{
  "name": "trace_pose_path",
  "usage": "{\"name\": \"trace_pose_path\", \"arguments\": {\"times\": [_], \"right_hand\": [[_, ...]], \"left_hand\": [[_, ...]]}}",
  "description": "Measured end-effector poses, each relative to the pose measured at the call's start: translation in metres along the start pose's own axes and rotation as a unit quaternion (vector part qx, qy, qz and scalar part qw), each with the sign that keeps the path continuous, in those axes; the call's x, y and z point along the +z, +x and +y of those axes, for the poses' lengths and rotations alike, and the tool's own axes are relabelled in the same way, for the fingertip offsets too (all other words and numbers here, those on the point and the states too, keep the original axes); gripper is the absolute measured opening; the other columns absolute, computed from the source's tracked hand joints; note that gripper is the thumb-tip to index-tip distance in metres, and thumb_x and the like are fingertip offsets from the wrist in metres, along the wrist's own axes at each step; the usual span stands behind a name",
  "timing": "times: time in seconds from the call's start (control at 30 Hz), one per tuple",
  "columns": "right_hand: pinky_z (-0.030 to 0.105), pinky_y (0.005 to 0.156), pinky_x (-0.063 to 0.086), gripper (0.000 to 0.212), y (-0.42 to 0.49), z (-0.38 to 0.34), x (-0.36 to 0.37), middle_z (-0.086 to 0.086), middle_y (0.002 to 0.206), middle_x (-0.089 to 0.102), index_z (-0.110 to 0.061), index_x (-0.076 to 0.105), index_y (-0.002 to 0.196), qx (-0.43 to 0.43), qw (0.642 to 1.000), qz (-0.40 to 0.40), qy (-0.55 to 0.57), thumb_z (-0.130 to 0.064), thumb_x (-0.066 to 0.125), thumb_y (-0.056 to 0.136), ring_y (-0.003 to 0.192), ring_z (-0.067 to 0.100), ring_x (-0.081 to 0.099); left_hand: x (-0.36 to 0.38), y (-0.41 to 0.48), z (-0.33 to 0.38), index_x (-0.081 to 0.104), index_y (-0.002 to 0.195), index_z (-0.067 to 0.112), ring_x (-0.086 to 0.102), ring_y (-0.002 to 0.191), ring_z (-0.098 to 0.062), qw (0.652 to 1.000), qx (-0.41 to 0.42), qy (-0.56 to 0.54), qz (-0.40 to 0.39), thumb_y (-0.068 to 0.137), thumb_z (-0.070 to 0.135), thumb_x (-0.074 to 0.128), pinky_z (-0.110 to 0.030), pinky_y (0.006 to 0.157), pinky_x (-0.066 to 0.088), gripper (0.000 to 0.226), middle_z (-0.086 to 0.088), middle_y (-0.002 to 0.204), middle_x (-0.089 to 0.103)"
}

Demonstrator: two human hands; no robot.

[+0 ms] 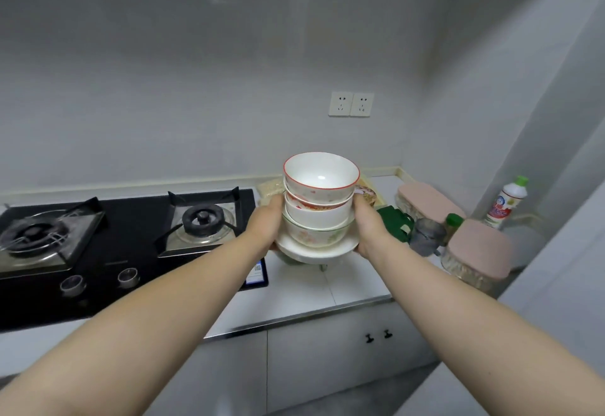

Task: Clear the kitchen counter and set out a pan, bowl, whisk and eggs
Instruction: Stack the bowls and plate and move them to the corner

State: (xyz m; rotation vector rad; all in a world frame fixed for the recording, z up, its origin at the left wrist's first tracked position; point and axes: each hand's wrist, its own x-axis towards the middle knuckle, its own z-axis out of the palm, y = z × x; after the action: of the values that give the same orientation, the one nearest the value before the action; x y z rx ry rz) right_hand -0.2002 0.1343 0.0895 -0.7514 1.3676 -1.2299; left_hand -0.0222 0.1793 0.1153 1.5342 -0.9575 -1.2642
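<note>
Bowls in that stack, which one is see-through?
The flowered glass bowl, sitting directly on the plate; the bowls nested above it are opaque white.

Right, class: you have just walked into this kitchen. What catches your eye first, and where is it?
The stack of bowls on a white plate, held in the centre between the left hand and the right hand, over the counter. Then the black two-burner gas hob on the left, and two pink-lidded containers at the counter's right end.
</note>
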Motion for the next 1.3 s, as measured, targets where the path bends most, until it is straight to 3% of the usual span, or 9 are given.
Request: {"name": "trace_pose_path", "arguments": {"times": [0.07, 0.17, 0.3, 0.43, 0.6, 0.9, 1.07, 1.23, 1.3], "right_hand": [[0.043, 0.087, 0.054, 0.051, -0.037, 0.004, 0.012, 0.0, 0.099, 0.072, -0.026, 0.067, 0.102, 0.018, 0.999, -0.025, -0.015, -0.055, 0.06, 0.061, 0.091, 0.023, 0.067], [0.047, 0.089, 0.054, 0.06, -0.075, 0.014, 0.027, 0.003, 0.099, 0.072, -0.021, 0.067, 0.101, 0.032, 0.997, -0.05, -0.051, -0.058, 0.056, 0.056, 0.091, 0.026, 0.068], [0.044, 0.087, 0.054, 0.035, -0.102, 0.032, 0.055, 0.002, 0.096, 0.072, -0.02, 0.069, 0.096, 0.031, 0.995, -0.075, -0.062, -0.047, 0.054, 0.08, 0.093, 0.025, 0.067], [0.042, 0.086, 0.055, 0.029, -0.129, 0.044, 0.091, 0.002, 0.092, 0.072, -0.02, 0.067, 0.091, 0.031, 0.993, -0.096, -0.059, -0.046, 0.057, 0.082, 0.086, 0.024, 0.068], [0.044, 0.088, 0.054, 0.038, -0.162, 0.062, 0.146, 0.005, 0.095, 0.072, -0.017, 0.067, 0.096, 0.028, 0.99, -0.125, -0.057, -0.049, 0.054, 0.081, 0.093, 0.029, 0.067], [0.048, 0.091, 0.052, 0.039, -0.231, 0.109, 0.282, 0.006, 0.098, 0.073, -0.018, 0.068, 0.103, 0.062, 0.981, -0.177, -0.054, -0.049, 0.057, 0.081, 0.094, 0.029, 0.067], [0.05, 0.085, 0.054, 0.039, -0.27, 0.134, 0.357, 0.005, 0.099, 0.072, -0.021, 0.068, 0.101, 0.085, 0.973, -0.201, -0.071, -0.05, 0.058, 0.078, 0.091, 0.031, 0.068], [0.051, 0.083, 0.055, 0.053, -0.289, 0.156, 0.422, 0.005, 0.102, 0.072, -0.021, 0.068, 0.105, 0.094, 0.966, -0.223, -0.095, -0.053, 0.059, 0.064, 0.09, 0.031, 0.068], [0.049, 0.085, 0.055, 0.053, -0.294, 0.165, 0.449, 0.005, 0.101, 0.072, -0.019, 0.066, 0.108, 0.094, 0.962, -0.232, -0.109, -0.054, 0.06, 0.068, 0.09, 0.03, 0.068]], "left_hand": [[-0.017, -0.022, -0.011, 0.063, 0.107, 0.012, 0.066, 0.089, -0.032, 1.0, -0.011, -0.009, 0.013, 0.089, 0.052, 0.038, -0.043, 0.069, 0.058, 0.05, -0.012, 0.104, 0.068], [-0.043, -0.051, -0.024, 0.064, 0.104, 0.011, 0.065, 0.091, -0.03, 0.999, -0.021, -0.023, 0.04, 0.085, 0.056, 0.04, -0.044, 0.079, 0.056, 0.054, -0.01, 0.103, 0.068], [-0.081, -0.077, -0.032, 0.06, 0.1, 0.012, 0.061, 0.083, -0.022, 0.996, -0.039, -0.032, 0.079, 0.086, 0.053, 0.04, -0.034, 0.071, 0.054, 0.048, -0.005, 0.098, 0.064], [-0.127, -0.09, -0.042, 0.064, 0.11, 0.017, 0.064, 0.094, -0.03, 0.993, -0.037, -0.038, 0.106, 0.058, 0.064, 0.04, -0.047, 0.086, 0.054, 0.074, -0.007, 0.106, 0.068], [-0.188, -0.115, -0.046, 0.065, 0.098, 0.012, 0.065, 0.086, -0.031, 0.99, -0.037, -0.036, 0.134, 0.088, 0.049, 0.041, -0.046, 0.077, 0.057, 0.045, -0.01, 0.094, 0.067], [-0.347, -0.14, -0.07, 0.064, 0.086, 0.018, 0.065, 0.091, -0.029, 0.984, -0.025, -0.021, 0.174, 0.084, 0.053, 0.042, -0.048, 0.087, 0.054, 0.042, -0.008, 0.097, 0.068], [-0.434, -0.143, -0.086, 0.064, 0.097, 0.014, 0.065, 0.083, -0.027, 0.981, -0.033, -0.019, 0.191, 0.091, 0.049, 0.041, -0.038, 0.065, 0.057, 0.043, -0.009, 0.097, 0.067], [-0.502, -0.144, -0.102, 0.065, 0.101, 0.011, 0.065, 0.085, -0.028, 0.975, -0.04, -0.031, 0.218, 0.09, 0.049, 0.04, -0.039, 0.067, 0.058, 0.046, -0.01, 0.096, 0.068], [-0.526, -0.143, -0.107, 0.065, 0.099, 0.01, 0.066, 0.086, -0.03, 0.969, -0.047, -0.041, 0.238, 0.087, 0.052, 0.041, -0.04, 0.068, 0.058, 0.049, -0.011, 0.095, 0.068]]}}
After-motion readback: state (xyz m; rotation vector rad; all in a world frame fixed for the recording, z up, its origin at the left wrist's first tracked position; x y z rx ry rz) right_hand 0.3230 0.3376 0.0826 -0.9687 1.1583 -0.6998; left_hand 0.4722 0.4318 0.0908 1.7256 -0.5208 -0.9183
